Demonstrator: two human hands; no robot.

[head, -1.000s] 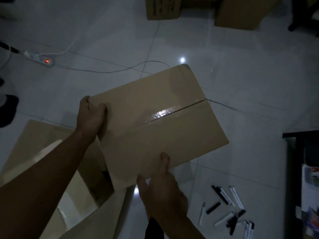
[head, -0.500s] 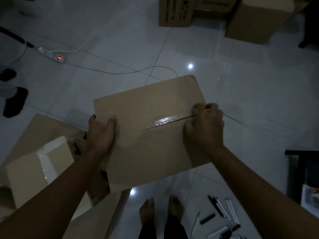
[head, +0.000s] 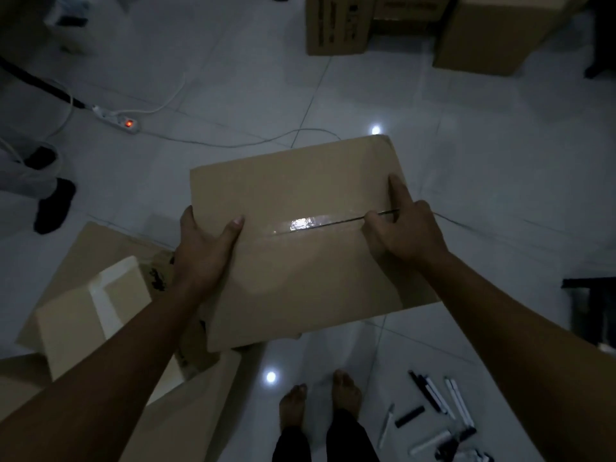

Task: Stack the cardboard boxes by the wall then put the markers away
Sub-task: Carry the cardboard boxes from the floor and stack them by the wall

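A dim room seen from above, with a pale tiled floor [head: 466, 161]. At far left a power strip [head: 117, 119] glows with a red light. At near left lie opened cardboard boxes [head: 86, 315]. In the centre, a sealed cardboard box [head: 300, 261] (taped along its top seam) is held above the floor: the left hand [head: 205, 248] grips its left edge, thumb on top, and the right hand [head: 405, 230] clasps its right edge. More boxes [head: 336, 25] stand at the far side. At near right, markers [head: 436, 418] lie scattered on the floor beside bare feet [head: 320, 403].
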